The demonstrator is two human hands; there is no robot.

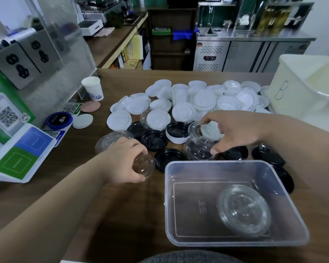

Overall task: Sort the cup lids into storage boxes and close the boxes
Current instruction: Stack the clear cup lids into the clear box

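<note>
A pile of white lids [186,103], black lids [154,140] and clear lids covers the middle of the wooden counter [122,215]. My left hand [122,160] grips a clear domed lid [143,165] just left of the clear storage box [234,204]. My right hand [230,130] pinches another clear lid [198,133] above a further clear lid [198,151] behind the box. Inside the box lies a small stack of clear lids [243,211]. No box lid is in view.
A cream-white bin marked "B" [296,88] stands at the right edge. A paper cup [93,88], a blue round device [59,120], QR-code signs [6,112] and a clear screen with sockets line the left side. Steel fridges stand behind the counter.
</note>
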